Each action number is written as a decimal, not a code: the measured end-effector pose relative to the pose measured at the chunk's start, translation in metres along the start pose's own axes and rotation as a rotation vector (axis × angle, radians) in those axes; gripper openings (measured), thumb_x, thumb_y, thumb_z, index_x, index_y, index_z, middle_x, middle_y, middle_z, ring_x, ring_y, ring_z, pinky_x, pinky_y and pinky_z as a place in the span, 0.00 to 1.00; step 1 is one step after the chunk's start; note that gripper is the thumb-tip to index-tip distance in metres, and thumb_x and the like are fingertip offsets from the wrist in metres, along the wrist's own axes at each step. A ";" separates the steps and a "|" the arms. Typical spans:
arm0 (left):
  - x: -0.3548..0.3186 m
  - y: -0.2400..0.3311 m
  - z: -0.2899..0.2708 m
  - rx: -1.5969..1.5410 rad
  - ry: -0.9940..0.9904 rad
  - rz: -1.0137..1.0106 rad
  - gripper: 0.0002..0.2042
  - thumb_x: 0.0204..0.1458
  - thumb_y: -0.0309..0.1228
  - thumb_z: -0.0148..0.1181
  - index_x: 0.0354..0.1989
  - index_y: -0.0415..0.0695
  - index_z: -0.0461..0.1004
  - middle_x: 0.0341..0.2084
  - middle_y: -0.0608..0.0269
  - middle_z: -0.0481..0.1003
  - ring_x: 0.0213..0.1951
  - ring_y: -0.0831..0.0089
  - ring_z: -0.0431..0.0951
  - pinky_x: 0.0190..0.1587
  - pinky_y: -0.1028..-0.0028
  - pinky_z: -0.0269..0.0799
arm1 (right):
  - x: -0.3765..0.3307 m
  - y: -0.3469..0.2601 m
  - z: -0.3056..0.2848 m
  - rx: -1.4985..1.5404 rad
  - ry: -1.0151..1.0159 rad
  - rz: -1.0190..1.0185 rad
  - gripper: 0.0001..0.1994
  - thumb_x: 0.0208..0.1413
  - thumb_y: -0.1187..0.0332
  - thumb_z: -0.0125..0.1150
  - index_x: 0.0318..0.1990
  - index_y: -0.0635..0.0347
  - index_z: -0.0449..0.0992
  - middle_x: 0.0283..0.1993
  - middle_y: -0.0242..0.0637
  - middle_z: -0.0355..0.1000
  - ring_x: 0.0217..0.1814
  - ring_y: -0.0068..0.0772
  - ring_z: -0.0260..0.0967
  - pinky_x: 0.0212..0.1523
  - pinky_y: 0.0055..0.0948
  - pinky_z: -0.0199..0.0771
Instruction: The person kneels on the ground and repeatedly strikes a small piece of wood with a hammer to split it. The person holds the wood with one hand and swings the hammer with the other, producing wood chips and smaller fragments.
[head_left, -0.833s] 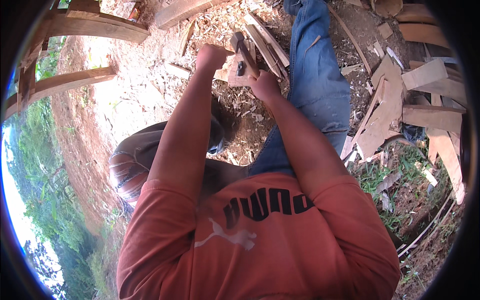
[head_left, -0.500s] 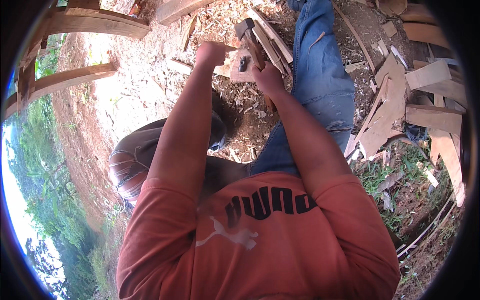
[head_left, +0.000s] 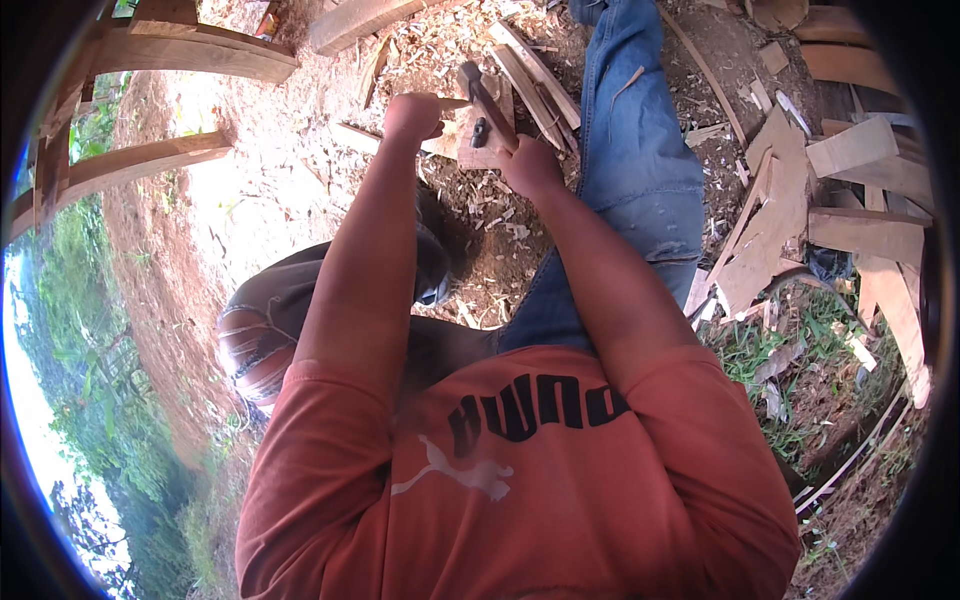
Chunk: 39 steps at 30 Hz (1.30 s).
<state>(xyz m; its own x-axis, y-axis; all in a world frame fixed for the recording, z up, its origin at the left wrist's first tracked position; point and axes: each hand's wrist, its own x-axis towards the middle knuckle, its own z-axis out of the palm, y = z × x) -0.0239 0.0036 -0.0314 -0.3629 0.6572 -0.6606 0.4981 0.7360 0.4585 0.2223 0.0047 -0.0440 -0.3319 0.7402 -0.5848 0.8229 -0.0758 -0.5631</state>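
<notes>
My right hand (head_left: 533, 167) is closed round the wooden handle of a hatchet (head_left: 488, 98), whose dark metal head points away from me over a wooden block (head_left: 482, 155). To the left, my left hand (head_left: 413, 118) is closed in a fist on a thin, pale piece of wood (head_left: 454, 104). Its tip sticks out to the right over the block, near the hatchet head. A small dark metal piece (head_left: 479, 132) lies on the block between my hands. How far the hatchet head stands above the wood is hard to tell.
Split wooden strips (head_left: 535, 85) lie beyond the block among chips. My jeans-clad leg (head_left: 640, 150) stretches along the right side. Cut boards (head_left: 865, 150) pile up farther right, with a large flat offcut (head_left: 775, 220) nearer. Curved timbers (head_left: 190, 50) stand at the far left.
The hatchet head has moved slightly left and toward me, and my right hand has shifted a little the same way. My left hand stays nearly in place with the wood.
</notes>
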 end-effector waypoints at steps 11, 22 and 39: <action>0.026 -0.027 0.008 0.135 0.033 0.174 0.14 0.71 0.34 0.55 0.42 0.44 0.88 0.28 0.68 0.87 0.26 0.80 0.87 0.35 0.75 0.83 | -0.002 -0.013 -0.010 0.045 0.114 -0.093 0.21 0.68 0.53 0.64 0.57 0.59 0.83 0.51 0.52 0.85 0.57 0.57 0.83 0.60 0.53 0.82; 0.044 -0.054 0.004 -0.026 -0.070 0.119 0.22 0.60 0.32 0.75 0.63 0.61 0.84 0.46 0.63 0.85 0.42 0.70 0.87 0.47 0.67 0.86 | 0.023 0.025 0.014 0.163 0.036 0.014 0.23 0.63 0.52 0.67 0.53 0.64 0.84 0.46 0.57 0.84 0.53 0.60 0.83 0.56 0.52 0.81; -0.072 0.030 -0.019 0.244 0.118 0.288 0.15 0.62 0.37 0.67 0.55 0.47 0.83 0.44 0.46 0.86 0.50 0.48 0.87 0.55 0.54 0.81 | 0.033 0.031 0.011 0.184 -0.007 0.181 0.24 0.63 0.52 0.62 0.55 0.63 0.85 0.53 0.57 0.84 0.58 0.59 0.83 0.62 0.51 0.81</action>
<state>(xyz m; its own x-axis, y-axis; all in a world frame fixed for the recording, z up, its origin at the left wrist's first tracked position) 0.0021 -0.0186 0.0415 -0.2619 0.8560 -0.4457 0.7605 0.4674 0.4508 0.2323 0.0191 -0.0870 -0.1907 0.6987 -0.6895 0.7718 -0.3274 -0.5451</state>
